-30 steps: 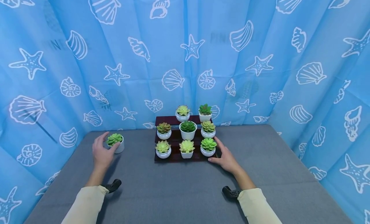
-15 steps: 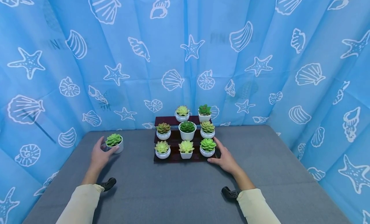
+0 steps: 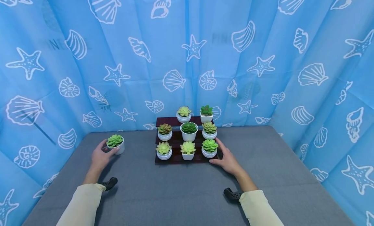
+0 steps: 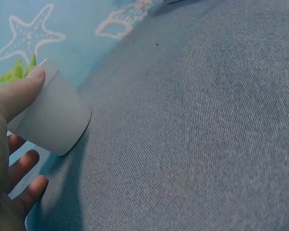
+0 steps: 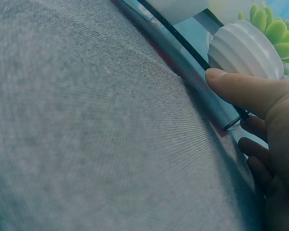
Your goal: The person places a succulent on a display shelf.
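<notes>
My left hand (image 3: pixel 100 157) is around a potted succulent (image 3: pixel 119 148), green leaves in a plain white pot, on the grey table at the left. In the left wrist view the thumb (image 4: pixel 31 86) presses the rim of the white pot (image 4: pixel 58 115); the index finger is mostly hidden behind it. My right hand (image 3: pixel 229 160) holds the front right corner of a dark red tiered stand (image 3: pixel 176 158). Its thumb (image 5: pixel 241 89) lies on the front edge of the lowest tier, beside a ribbed white pot (image 5: pixel 245 50), with the fingers curled at the stand's side.
Several small succulents in white pots fill the stand, among them a dark green one (image 3: pixel 189 132) in the middle and a square-potted one (image 3: pixel 206 114) at top right. A blue curtain (image 3: pixel 193 83) with shell prints hangs close behind. Grey cloth (image 3: pixel 163 196) covers the table.
My left hand has come down and slightly left, and its fingers have settled lower around the potted succulent. The right hand stays at the stand's corner.
</notes>
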Demonstrator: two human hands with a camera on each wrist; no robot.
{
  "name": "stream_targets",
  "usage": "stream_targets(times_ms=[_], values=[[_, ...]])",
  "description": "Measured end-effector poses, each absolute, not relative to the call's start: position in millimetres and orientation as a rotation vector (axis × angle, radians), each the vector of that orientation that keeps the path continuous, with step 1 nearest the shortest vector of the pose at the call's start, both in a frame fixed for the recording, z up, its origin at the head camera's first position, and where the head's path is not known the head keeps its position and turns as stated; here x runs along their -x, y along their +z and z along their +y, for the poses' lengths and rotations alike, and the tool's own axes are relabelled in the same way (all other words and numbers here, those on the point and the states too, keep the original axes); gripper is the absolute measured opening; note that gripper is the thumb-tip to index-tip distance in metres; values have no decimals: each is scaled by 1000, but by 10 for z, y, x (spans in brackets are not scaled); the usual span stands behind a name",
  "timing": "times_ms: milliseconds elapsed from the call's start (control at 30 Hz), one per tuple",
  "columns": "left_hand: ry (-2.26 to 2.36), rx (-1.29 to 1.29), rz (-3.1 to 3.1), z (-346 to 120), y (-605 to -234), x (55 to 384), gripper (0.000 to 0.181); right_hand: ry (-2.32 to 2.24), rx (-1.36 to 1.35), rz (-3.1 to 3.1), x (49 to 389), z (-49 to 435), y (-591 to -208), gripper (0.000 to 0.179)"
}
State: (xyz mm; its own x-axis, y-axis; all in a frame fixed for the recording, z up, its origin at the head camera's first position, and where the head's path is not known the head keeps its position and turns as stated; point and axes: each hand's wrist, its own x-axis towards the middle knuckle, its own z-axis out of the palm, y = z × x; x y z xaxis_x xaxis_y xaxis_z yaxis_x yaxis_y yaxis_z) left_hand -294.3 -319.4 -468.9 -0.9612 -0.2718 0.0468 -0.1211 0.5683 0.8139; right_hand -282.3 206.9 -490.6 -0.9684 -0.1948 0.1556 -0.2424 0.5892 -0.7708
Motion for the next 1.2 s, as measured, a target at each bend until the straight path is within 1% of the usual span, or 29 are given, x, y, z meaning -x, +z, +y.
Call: stream_targets(times_ms=[267,767,1200], values=[[-1374,-344,-2651,-3164,-4681,2979,96,1351,-371,-2757,2832,2064,-4908,97],[-1442,-373,-2528,-3090,-4626,2981,90,1338,-407,-2744,2839,2073,-4902,97],[-1458,-321,-2470,-2880,-4482,3022,87,1331,-393,-2753,2832,2066,-4903,98]])
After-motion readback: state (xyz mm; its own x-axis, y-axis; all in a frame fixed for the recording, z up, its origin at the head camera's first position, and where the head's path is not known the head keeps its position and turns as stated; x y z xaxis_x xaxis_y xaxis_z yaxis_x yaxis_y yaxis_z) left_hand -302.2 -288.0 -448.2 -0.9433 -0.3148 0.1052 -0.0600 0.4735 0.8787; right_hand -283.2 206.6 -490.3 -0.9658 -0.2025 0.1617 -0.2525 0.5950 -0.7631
